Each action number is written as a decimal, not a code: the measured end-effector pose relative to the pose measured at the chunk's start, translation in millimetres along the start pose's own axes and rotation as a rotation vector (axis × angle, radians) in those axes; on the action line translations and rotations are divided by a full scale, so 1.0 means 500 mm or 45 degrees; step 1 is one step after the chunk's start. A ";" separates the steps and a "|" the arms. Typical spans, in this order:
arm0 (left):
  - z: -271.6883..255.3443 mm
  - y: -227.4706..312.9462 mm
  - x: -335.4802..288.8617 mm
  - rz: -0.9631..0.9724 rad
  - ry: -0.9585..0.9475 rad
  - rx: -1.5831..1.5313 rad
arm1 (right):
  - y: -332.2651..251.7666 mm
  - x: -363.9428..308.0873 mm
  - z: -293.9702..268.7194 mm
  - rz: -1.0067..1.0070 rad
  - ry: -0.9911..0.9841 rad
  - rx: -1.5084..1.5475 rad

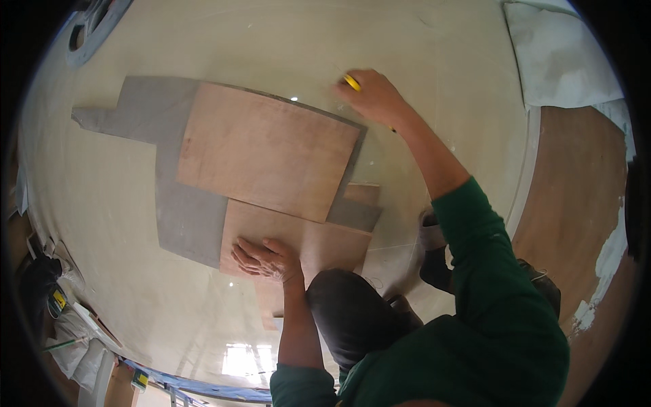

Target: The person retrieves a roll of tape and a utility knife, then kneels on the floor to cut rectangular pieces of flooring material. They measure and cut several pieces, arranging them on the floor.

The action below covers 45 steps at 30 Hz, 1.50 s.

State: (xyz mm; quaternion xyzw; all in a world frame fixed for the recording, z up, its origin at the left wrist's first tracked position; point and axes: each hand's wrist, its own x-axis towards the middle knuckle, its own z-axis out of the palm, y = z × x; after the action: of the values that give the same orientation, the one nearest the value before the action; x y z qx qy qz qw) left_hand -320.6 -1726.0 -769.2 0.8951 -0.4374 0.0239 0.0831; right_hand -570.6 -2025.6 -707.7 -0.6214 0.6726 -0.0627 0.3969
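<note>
My left hand [263,258] lies on the near thin wooden board [319,241], its fingers stretched out over the surface. Beyond that board is a larger rectangular wooden board [268,149]. Beneath both, an irregular grey sheet [183,169] sticks out at the left, with a narrow arm at its far left. My right hand [373,98] is closed around a slim yellow tool [352,83], whose dark end shows by the wrist; the grip covers most of it, so its kind is unclear. That hand is past the far right corner of the boards, apart from them.
A pale, shiny floor [434,54] surrounds the boards. At the far right are a white sack [559,57] and a brown panel [569,197] with white smears. Bags and loose items [78,346] crowd the lower left; a grey curved object [95,34] is at the far left. My knee [349,308] is beside the near board.
</note>
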 end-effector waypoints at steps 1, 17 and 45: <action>0.003 -0.001 -0.003 0.009 0.007 0.003 | 0.027 -0.030 -0.003 0.033 0.033 0.030; 0.003 -0.003 -0.006 -0.006 -0.004 -0.014 | 0.004 -0.306 0.224 0.699 -0.012 0.549; 0.005 -0.011 -0.009 0.007 0.016 -0.038 | 0.033 -0.286 0.230 0.496 0.014 0.524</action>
State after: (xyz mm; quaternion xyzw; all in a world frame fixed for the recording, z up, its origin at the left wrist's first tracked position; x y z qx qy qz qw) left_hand -319.3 -1719.5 -773.1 0.8924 -0.4396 0.0233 0.0990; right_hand -525.7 -1848.2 -730.1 -0.3865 0.7546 -0.1237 0.5157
